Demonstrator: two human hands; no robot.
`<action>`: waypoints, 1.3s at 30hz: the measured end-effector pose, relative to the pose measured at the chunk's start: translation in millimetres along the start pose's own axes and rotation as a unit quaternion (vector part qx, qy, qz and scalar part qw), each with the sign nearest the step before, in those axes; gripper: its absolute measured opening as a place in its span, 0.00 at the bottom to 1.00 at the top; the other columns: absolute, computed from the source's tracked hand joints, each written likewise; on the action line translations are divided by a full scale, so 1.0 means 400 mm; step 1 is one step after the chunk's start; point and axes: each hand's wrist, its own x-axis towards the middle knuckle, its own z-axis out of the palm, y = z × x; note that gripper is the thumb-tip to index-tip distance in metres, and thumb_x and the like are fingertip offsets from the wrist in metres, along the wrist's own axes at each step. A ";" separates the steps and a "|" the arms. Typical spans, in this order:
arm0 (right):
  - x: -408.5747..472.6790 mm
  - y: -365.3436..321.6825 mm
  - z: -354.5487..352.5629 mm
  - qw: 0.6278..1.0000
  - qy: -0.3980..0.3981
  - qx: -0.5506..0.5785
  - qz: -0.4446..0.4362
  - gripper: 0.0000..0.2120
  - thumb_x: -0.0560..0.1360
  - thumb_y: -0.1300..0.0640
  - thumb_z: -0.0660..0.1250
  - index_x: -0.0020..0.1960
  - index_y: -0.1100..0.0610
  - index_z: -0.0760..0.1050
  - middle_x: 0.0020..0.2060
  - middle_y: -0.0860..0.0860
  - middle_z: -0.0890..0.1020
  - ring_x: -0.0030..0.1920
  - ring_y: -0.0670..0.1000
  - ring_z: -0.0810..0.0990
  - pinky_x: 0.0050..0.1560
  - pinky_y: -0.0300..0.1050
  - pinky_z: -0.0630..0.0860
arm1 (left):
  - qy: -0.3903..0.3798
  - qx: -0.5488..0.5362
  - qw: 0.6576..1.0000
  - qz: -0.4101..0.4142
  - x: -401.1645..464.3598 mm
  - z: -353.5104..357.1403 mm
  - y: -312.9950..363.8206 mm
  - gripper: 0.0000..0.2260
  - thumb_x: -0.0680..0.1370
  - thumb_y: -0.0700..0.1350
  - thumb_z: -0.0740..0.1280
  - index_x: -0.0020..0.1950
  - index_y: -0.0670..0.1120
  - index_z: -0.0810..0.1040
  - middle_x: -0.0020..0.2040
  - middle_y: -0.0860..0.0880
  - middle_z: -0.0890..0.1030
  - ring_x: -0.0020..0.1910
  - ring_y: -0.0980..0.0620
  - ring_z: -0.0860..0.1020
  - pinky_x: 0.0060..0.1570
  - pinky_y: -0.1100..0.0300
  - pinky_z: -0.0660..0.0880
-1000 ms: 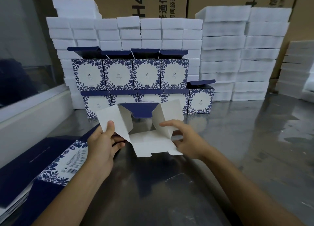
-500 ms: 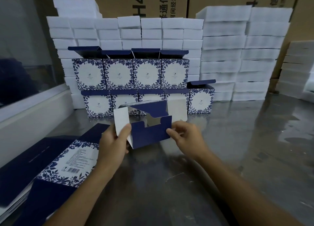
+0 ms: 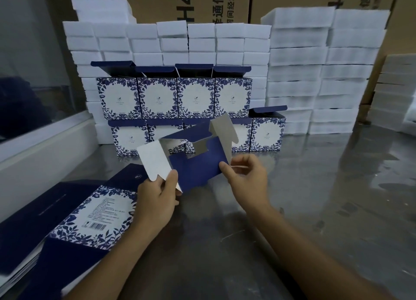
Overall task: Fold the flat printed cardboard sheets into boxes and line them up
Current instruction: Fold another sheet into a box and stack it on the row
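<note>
Your left hand (image 3: 157,200) and right hand (image 3: 246,178) each pinch an edge of the half-folded navy-and-white cardboard box (image 3: 195,162), seemingly clear above the steel table (image 3: 315,198), with finished floral-printed boxes (image 3: 175,98) stacked at twelve o'clock.

The half-folded box (image 3: 198,164) hides the middle of the lower row of finished boxes (image 3: 129,137) behind it. Left of it, the stack of flat sheets (image 3: 67,221) runs off the frame edge.
</note>
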 end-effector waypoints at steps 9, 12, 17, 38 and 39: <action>-0.072 -0.006 0.045 0.963 -0.255 -0.087 0.004 0.23 0.81 0.46 0.65 0.31 0.56 0.74 0.27 0.54 0.81 0.28 0.47 0.77 0.37 0.43 0.75 | -0.038 -0.148 0.980 -0.127 -0.046 0.042 0.037 0.07 0.80 0.42 0.65 0.43 0.46 0.79 0.38 0.48 0.85 0.29 0.50 0.82 0.26 0.66 0.75; -0.073 0.000 0.045 0.962 -0.250 -0.108 -0.011 0.23 0.82 0.49 0.63 0.31 0.59 0.74 0.25 0.51 0.79 0.27 0.45 0.75 0.36 0.40 0.72 | -0.054 -0.146 0.978 -0.137 -0.046 0.036 0.039 0.06 0.80 0.42 0.64 0.46 0.45 0.80 0.36 0.50 0.85 0.28 0.52 0.82 0.25 0.67 0.74; -0.063 0.009 0.038 0.968 -0.242 -0.064 0.000 0.24 0.83 0.53 0.63 0.30 0.63 0.73 0.23 0.49 0.75 0.24 0.44 0.72 0.32 0.35 0.70 | -0.078 -0.138 0.977 -0.141 -0.046 0.043 0.042 0.06 0.81 0.42 0.64 0.48 0.44 0.79 0.36 0.49 0.85 0.27 0.55 0.81 0.25 0.68 0.73; 0.007 0.027 -0.025 0.984 -0.100 0.038 0.140 0.21 0.83 0.59 0.59 0.31 0.58 0.68 0.25 0.54 0.66 0.26 0.50 0.61 0.27 0.42 0.58 | -0.129 -0.107 0.980 -0.105 -0.003 -0.005 0.009 0.10 0.80 0.39 0.65 0.40 0.39 0.81 0.33 0.45 0.84 0.31 0.53 0.81 0.26 0.62 0.76; 0.008 0.030 -0.029 0.985 -0.102 0.027 0.139 0.19 0.82 0.61 0.59 0.32 0.59 0.68 0.25 0.54 0.66 0.26 0.51 0.61 0.28 0.42 0.58 | -0.131 -0.110 0.980 -0.105 -0.003 -0.004 0.010 0.09 0.79 0.39 0.66 0.41 0.39 0.81 0.32 0.45 0.83 0.31 0.53 0.81 0.26 0.62 0.76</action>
